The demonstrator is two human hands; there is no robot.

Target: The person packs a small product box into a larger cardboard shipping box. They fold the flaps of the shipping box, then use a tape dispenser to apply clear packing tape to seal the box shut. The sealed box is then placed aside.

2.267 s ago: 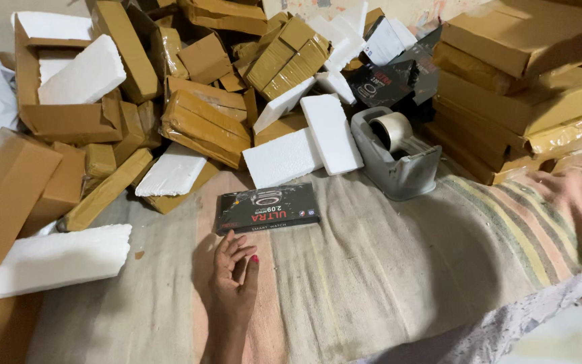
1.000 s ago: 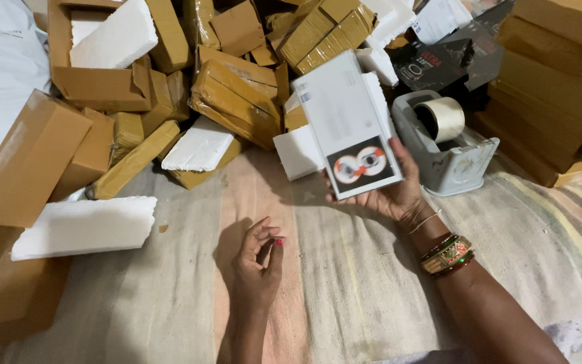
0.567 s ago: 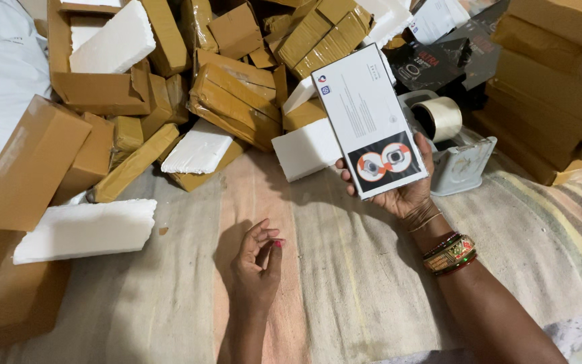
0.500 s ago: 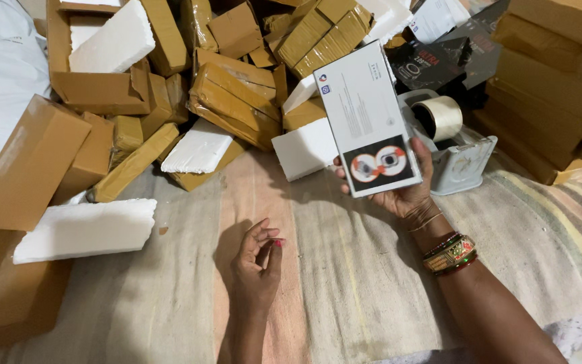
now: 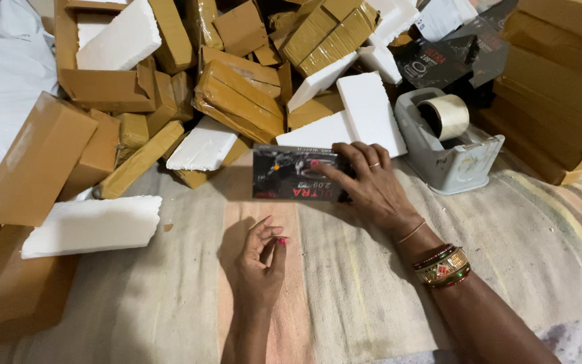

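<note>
Now the right hand [image 5: 370,185] lies palm-down across the right end of a flat black box [image 5: 294,182], its fingers [image 5: 345,158] spread over the top face and pressing it onto the striped cloth [image 5: 345,283] that covers the surface. The box lies flat and lengthwise across the view, at the edge of the heap of packages. The left hand [image 5: 259,263] rests on the cloth nearer the person, well apart from the box, holding nothing, its fingers loosely curled inward. Just behind the box lie two white foam slabs [image 5: 355,121], and to the right of the hand stands a grey tape dispenser [image 5: 449,145] with a roll of clear tape in it. Brown cardboard boxes [image 5: 237,94] are piled behind and to both sides, and a long white foam block [image 5: 92,226] lies on the cloth at the left. Bangles [image 5: 442,264] circle the right wrist.
</note>
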